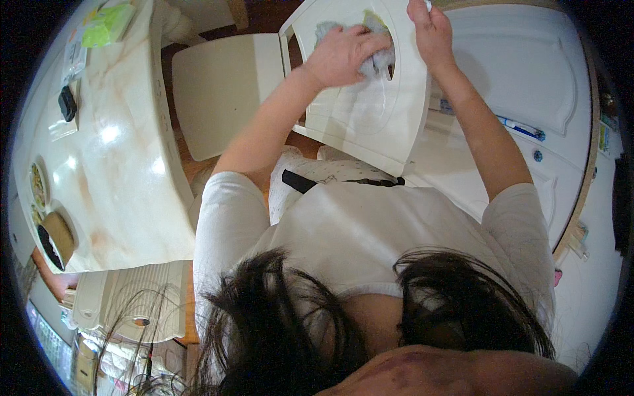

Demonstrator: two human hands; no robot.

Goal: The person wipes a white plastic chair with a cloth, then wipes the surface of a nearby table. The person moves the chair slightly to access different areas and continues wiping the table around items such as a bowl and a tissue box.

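Note:
A white chair's backrest [342, 111] stands tilted in front of me, and its seat [223, 94] extends to the left. My left hand [349, 57] presses a crumpled grey-green cloth [381, 59] against the backrest, by its cut-out opening. The fingers are spread over the cloth and partly hide both it and the opening. At the top of the backrest's right edge, my right hand [433, 37] is closed around the rim. A small white bit shows at its fingertips, too small to name.
Left is a glossy marble-patterned table [119, 173] with a green packet [106, 24], a black object [67, 104] and a brown container [57, 237]. White cabinet doors [515, 74] with blue knobs [538, 156] stand close on the right. Another slatted chair back [158, 297] is at lower left.

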